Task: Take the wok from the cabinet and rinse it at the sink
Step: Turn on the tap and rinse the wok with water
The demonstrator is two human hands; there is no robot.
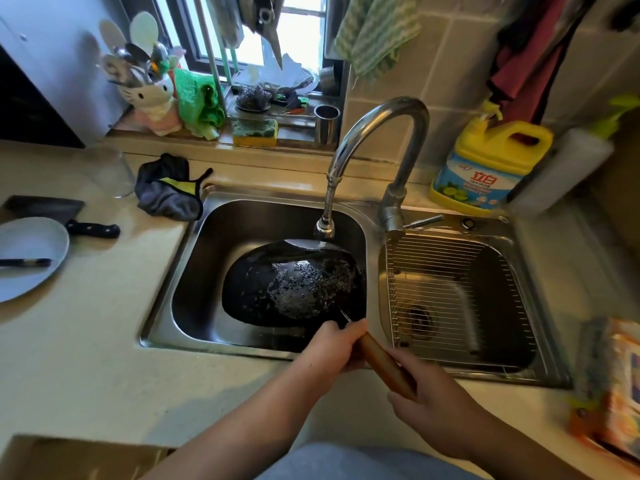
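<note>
The black wok (292, 289) sits in the left basin of the steel sink (194, 237), its inside wet and glistening. The spout of the curved faucet (377, 133) hangs just above the wok's far rim. A brown wooden handle (382, 365) runs from the wok toward me. My left hand (334, 348) grips the handle close to the pan. My right hand (433, 400) holds the handle's lower end. Whether water is flowing I cannot tell.
The right basin holds a wire rack (450, 292). A yellow detergent jug (485, 168) stands behind it. On the left counter lie a grey cloth (166, 192), a cleaver (69, 216) and a plate (31, 254) with chopsticks. A sponge (254, 131) sits on the sill.
</note>
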